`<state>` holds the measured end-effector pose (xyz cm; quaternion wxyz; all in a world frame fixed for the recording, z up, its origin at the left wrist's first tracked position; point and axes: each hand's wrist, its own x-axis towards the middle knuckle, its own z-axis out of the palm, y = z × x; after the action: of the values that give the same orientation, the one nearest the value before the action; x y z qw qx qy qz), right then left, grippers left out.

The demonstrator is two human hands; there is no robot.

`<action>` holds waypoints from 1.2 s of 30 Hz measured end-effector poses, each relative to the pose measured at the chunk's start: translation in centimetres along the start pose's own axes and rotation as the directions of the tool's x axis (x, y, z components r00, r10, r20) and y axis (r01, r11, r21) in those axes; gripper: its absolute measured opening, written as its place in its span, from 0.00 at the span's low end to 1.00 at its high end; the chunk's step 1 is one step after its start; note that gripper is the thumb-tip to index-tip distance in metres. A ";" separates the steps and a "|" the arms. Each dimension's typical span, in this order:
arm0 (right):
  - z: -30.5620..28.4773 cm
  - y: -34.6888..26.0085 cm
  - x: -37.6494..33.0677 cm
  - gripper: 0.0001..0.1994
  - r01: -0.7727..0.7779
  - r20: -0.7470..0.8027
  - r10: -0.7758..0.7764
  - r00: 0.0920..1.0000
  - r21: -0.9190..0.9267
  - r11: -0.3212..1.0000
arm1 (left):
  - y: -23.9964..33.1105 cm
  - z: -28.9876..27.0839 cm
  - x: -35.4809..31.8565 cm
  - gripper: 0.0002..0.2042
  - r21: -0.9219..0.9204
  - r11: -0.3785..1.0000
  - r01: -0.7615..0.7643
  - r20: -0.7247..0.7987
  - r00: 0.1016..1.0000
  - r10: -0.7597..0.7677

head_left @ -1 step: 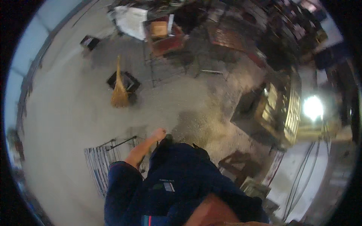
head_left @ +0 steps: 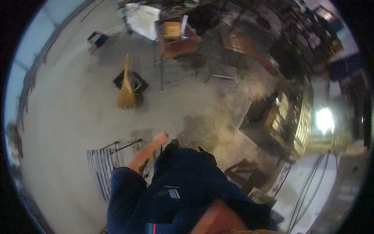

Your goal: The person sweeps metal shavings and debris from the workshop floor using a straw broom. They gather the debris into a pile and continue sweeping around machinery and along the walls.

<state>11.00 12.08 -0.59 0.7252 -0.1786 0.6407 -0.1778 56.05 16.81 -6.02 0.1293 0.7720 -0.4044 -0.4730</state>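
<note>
My left hand point(head_left: 160, 138) hangs out in front of my dark blue shirt, low above the concrete floor. Its fingers look curled into a loose fist, and blur hides whether anything is in them. Below and beside that forearm stands a rack with pale slats point(head_left: 99, 173) and thin dark legs; I cannot tell whether the arm touches it. My right hand does not show anywhere. Further ahead, a straw broom point(head_left: 126, 95) lies across a black square container point(head_left: 138, 83).
Ahead stands a reddish seat-like piece with a tan box point(head_left: 172, 30), beside a white sheet point(head_left: 143, 19). A small dark box point(head_left: 97, 39) sits far left. To the right are a yellowish slatted crate point(head_left: 302, 124), a bright lamp point(head_left: 325, 120) and a white surface point(head_left: 311, 191) with cables.
The view has turned slightly, so the broom, the boxes and the seat-like piece sit a little further right. My left hand has shifted slightly left, its fingers still curled.
</note>
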 end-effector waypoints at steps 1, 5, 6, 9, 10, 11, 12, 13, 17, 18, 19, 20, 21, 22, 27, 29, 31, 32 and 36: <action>1.4 -1.5 0.8 0.13 -0.008 0.004 0.008 1.000 -0.040 0.999 | -1.9 -1.1 0.0 0.12 0.040 0.999 0.037 -0.066 0.997 -0.034; 9.3 -7.0 3.9 0.14 -0.116 0.049 0.129 0.990 -0.218 0.969 | -15.6 -3.5 -4.3 0.12 0.166 0.970 0.176 -0.173 0.974 -0.147; 10.8 -9.3 4.5 0.15 -0.134 0.000 0.138 0.990 -0.258 0.957 | -15.8 -3.8 -4.3 0.11 0.071 0.967 0.243 -0.204 0.953 -0.224; 12.3 -12.9 7.4 0.19 0.011 0.095 0.026 0.995 -0.369 0.929 | -16.9 -3.5 -6.2 0.11 -0.221 0.877 0.427 -0.247 0.845 -0.474; 14.5 -14.2 8.1 0.19 0.022 0.129 0.043 0.991 -0.463 0.886 | -17.3 -3.3 -7.0 0.11 -0.244 0.860 0.448 -0.248 0.828 -0.502; 16.9 -15.2 8.6 0.18 0.033 0.165 0.070 0.984 -0.549 0.835 | -17.8 -3.0 -7.9 0.11 -0.234 0.865 0.443 -0.232 0.839 -0.492; 19.0 -16.0 9.4 0.18 0.050 0.200 0.100 0.975 -0.629 0.776 | -17.9 -2.4 -8.7 0.11 -0.228 0.870 0.438 -0.218 0.848 -0.484; 20.3 -16.8 10.4 0.12 -0.001 0.256 0.162 0.953 -0.532 0.846 | -17.6 -2.0 -9.2 0.11 -0.219 0.879 0.423 -0.199 0.863 -0.465; 28.6 -19.6 19.4 0.13 0.002 0.161 0.297 0.941 -0.882 0.472 | -11.7 -2.5 -7.6 0.12 -0.370 0.858 0.355 -0.271 0.843 -0.465; 31.6 -19.2 20.4 0.12 0.085 0.214 0.311 0.926 -0.921 0.380 | -11.8 -1.5 -7.8 0.12 -0.450 0.847 0.284 -0.320 0.834 -0.450; 33.5 -20.8 21.6 0.12 0.155 0.238 0.280 0.930 -0.945 0.289 | -8.3 -3.9 -6.9 0.12 -0.423 0.851 0.311 -0.262 0.857 -0.443; 36.4 -21.1 22.1 0.11 0.236 0.285 0.285 0.915 -0.952 0.193 | -7.8 -4.0 -7.0 0.13 -0.422 0.826 0.375 -0.289 0.807 -0.514; 38.8 -22.0 22.7 0.11 0.310 0.338 0.283 0.898 -0.941 0.140 | -6.2 -6.2 -6.9 0.13 -0.333 0.816 0.473 -0.212 0.805 -0.554; 41.3 -22.7 23.0 0.11 0.380 0.389 0.287 0.875 -0.921 0.088 | -4.9 -8.3 -7.1 0.13 -0.231 0.796 0.559 -0.137 0.792 -0.596; 52.5 -20.8 23.0 0.11 0.577 0.497 0.335 0.801 -0.790 -0.208 | -11.0 -7.4 -7.2 0.13 -0.573 0.720 0.392 -0.284 0.729 -0.623; 56.2 -20.2 22.9 0.11 0.599 0.504 0.341 0.794 -0.746 -0.291 | -14.2 -8.0 -5.9 0.14 -0.667 0.641 0.380 -0.280 0.670 -0.688; 59.4 -20.3 23.3 0.10 0.614 0.514 0.342 0.787 -0.706 -0.351 | -16.1 -8.9 -5.2 0.14 -0.755 0.520 0.400 -0.207 0.607 -0.767; 60.9 -20.2 24.1 0.10 0.625 0.524 0.345 0.779 -0.688 -0.367 | -16.7 -9.6 -4.8 0.14 -0.784 0.489 0.383 -0.197 0.594 -0.780; 69.3 -19.8 23.2 0.09 0.860 0.680 0.541 0.494 -0.290 -0.420 | -19.2 -10.5 -5.8 0.13 -0.831 0.438 0.342 -0.229 0.508 -0.830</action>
<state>81.92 -14.35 -3.09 0.3202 -0.8784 -0.0151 0.3544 73.08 31.52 -8.09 0.3453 0.8613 0.1918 -0.3195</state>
